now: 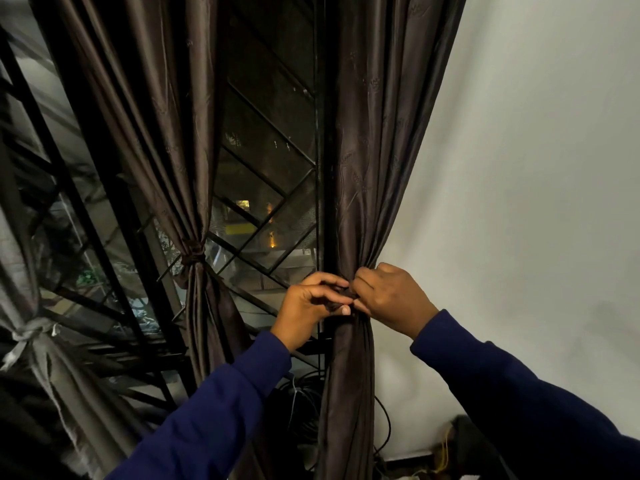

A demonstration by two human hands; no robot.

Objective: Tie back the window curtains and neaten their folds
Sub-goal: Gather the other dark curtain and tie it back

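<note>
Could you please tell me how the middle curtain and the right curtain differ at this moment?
The middle curtain is tied with a knotted band; no hand touches it. The right curtain is gathered only by the left hand and right hand, which pinch a tie. Both are dark brown.

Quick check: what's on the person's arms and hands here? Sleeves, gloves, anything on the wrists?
Both arms wear long dark blue sleeves, plain, with no visible markings, ending at the wrist. The left hand and right hand are bare: no gloves. No watch, band or ring shows, though the fingers are partly hidden.
</note>
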